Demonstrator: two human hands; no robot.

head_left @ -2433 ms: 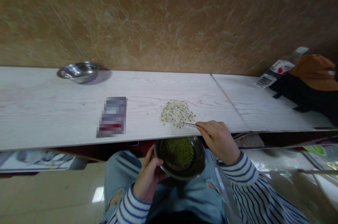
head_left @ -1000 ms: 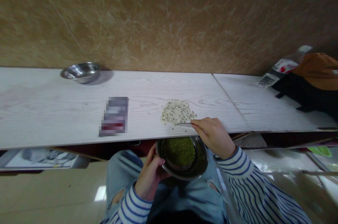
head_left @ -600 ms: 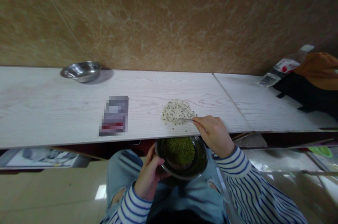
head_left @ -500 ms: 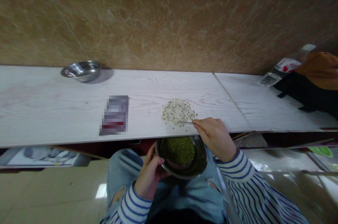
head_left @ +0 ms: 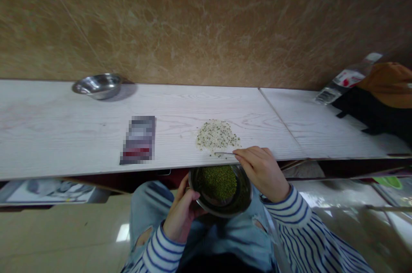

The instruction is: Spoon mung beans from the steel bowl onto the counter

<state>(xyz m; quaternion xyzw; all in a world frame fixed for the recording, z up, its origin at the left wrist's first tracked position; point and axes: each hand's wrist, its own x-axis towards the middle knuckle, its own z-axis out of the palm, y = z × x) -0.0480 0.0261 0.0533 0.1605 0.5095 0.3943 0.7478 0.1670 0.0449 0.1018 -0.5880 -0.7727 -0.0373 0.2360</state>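
Observation:
My left hand point(head_left: 183, 215) grips the left rim of a metal bowl point(head_left: 243, 204), thumb over the edge, held above my lap just below the counter's front edge. Green mung beans point(head_left: 219, 183) lie in the bowl. My right hand point(head_left: 262, 170) is closed on a thin metal tool point(head_left: 224, 153); whether it is tweezers or a spoon, I cannot tell. The tool points left, its tip at the near edge of a flat pile of white grains mixed with green beans point(head_left: 216, 135). A few loose beans lie between this pile and the counter edge.
On the white wood-grain counter point(head_left: 174, 131) a blurred dark packet or device point(head_left: 138, 140) lies to the left. Behind it a shiny metal bowl point(head_left: 98, 86) stands near the wall. At the right, a plastic bottle point(head_left: 347, 79) leans against a brown and black bag-like item point(head_left: 386, 101).
My right hand has drawn the metal tool slightly toward me and left, from within the pile to its near edge. My left hand still holds the bowl in place.

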